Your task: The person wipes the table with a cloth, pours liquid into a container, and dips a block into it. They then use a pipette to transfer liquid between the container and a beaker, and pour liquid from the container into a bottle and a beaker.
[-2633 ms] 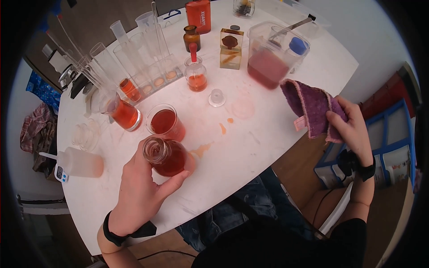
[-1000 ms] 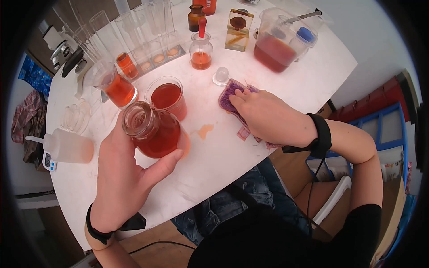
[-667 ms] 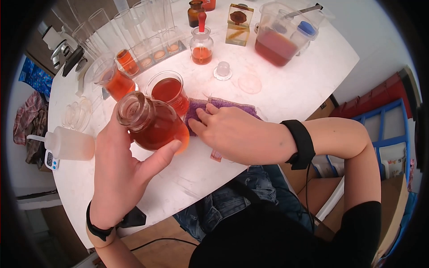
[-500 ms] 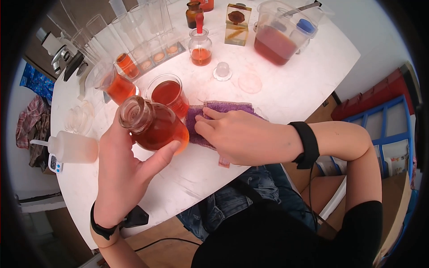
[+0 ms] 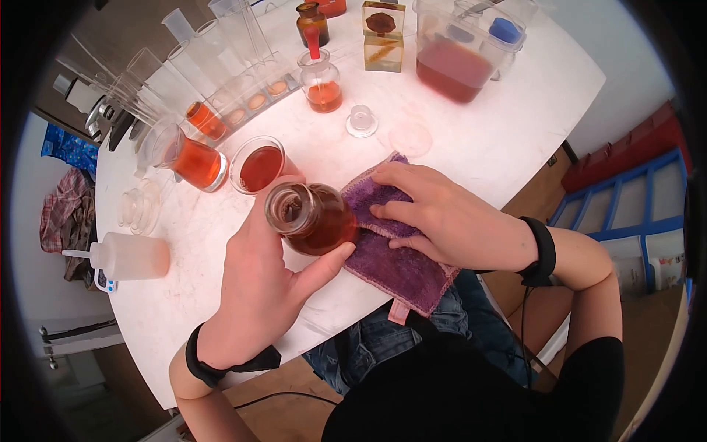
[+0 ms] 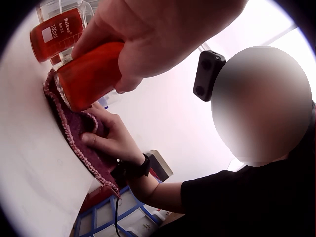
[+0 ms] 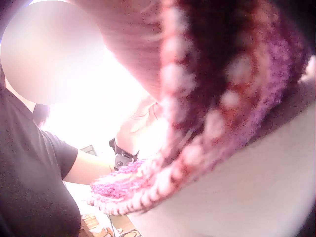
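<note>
The left hand grips a glass bottle of dark red liquid, its mouth uncovered, thumb on the near side. In the left wrist view the bottle is tilted just above the purple cloth. The right hand pinches the purple cloth, which lies at the table's front edge, touching or right beside the bottle. Pink-edged cloth fills much of the right wrist view. A beaker of red liquid stands just behind the left hand.
Behind are a tilted beaker, a test tube rack, a dropper bottle, a clear stopper and a plastic tub. A squeeze bottle stands at the left.
The left hand has moved the bottle to the right, away from the beaker. The right hand has shifted right with the cloth, part of which now hangs past the table edge.
</note>
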Motion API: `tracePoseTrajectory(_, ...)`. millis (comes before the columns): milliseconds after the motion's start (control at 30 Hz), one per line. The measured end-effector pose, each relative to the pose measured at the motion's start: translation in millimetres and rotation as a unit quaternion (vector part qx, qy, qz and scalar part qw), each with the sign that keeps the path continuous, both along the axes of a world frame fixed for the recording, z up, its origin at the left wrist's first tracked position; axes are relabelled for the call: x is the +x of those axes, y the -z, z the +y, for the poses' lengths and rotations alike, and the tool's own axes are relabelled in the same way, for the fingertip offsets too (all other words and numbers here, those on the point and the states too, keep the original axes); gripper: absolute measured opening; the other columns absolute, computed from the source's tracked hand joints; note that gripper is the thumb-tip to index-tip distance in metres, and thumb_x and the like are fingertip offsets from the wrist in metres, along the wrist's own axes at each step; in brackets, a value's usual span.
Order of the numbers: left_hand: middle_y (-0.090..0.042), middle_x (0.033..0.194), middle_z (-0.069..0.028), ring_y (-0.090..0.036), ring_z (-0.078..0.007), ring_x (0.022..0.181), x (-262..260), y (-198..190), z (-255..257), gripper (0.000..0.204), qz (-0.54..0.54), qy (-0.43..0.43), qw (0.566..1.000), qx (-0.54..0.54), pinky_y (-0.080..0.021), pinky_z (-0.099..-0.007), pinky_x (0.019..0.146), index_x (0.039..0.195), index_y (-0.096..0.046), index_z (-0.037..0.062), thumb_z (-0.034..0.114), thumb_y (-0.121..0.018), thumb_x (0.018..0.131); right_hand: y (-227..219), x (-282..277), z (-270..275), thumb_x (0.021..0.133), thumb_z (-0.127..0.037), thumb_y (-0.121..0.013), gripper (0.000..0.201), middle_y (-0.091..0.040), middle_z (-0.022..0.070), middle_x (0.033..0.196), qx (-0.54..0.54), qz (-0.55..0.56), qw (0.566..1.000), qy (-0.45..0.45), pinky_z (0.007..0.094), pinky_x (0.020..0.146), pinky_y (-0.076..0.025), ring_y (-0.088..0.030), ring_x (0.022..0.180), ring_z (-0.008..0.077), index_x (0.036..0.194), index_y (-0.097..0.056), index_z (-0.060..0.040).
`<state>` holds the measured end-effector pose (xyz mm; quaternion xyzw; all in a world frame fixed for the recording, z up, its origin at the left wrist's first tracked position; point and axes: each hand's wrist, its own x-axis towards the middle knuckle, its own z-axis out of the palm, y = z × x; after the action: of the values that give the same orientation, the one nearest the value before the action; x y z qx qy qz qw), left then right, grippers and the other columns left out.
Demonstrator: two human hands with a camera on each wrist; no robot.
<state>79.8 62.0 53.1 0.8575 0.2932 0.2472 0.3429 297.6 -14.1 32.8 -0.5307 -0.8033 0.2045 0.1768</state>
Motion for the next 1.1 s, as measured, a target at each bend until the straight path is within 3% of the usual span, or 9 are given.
tracePoseTrajectory(167, -0.059, 0.1, -0.0158, -0.063, -0.0286, 0.09, 6, 2, 1, 0.058, 0.035, 0.029, 0.998, 0.049, -0.05, -0.0328, 0.076, 0.116, -0.042, 0.0004, 0.014, -0.076, 0.071, 12, 5, -1, 0.07, -0.011, -0.071, 0.039, -0.043, 0.0204, 0.125, 0.097, 0.032, 0.994, -0.025, 0.04, 0.1, -0.036, -0.042, 0.118, 0.0348, 0.104, -0.058, 0.0017)
tracePoseTrajectory(400, -0.059, 0.1, -0.0158, -0.063, -0.0294, 0.09, 2, -2, -2, 0.06, 0.073, 0.034, 0.993, 0.09, -0.05, -0.0331, 0.076, 0.116, -0.043, 0.0001, 0.013, -0.077, 0.069, 9, 4, -1, 0.07, -0.011, -0.071, 0.039, -0.044, 0.0207, 0.124, 0.094, 0.015, 0.995, -0.028, 0.0404, 0.1, -0.035, -0.043, 0.118, 0.0344, 0.104, -0.058, 0.0019)
tracePoseTrajectory(567, -0.058, 0.103, -0.0162, -0.062, -0.0294, 0.091, -5, -1, -2, 0.06, 0.079, 0.031, 0.993, 0.076, -0.05, -0.0329, 0.077, 0.116, -0.044, -0.0006, 0.013, -0.077, 0.068, 12, 4, -6, 0.071, -0.028, -0.07, 0.047, -0.05, 0.0223, 0.119, 0.141, -0.026, 0.989, -0.022, 0.0397, 0.096, -0.037, -0.044, 0.118, 0.0314, 0.104, -0.059, 0.0036)
tracePoseTrajectory(1100, -0.06, 0.099, -0.0141, -0.062, -0.0276, 0.089, -11, -7, -7, 0.053, 0.079, 0.016, 0.996, 0.048, -0.05, -0.0319, 0.076, 0.112, -0.049, 0.0006, 0.013, -0.077, 0.069, 7, 2, -9, 0.069, -0.032, -0.072, 0.056, -0.045, 0.021, 0.125, 0.116, -0.063, 0.991, -0.018, 0.0407, 0.099, -0.035, -0.043, 0.119, 0.0313, 0.111, -0.055, 0.0012)
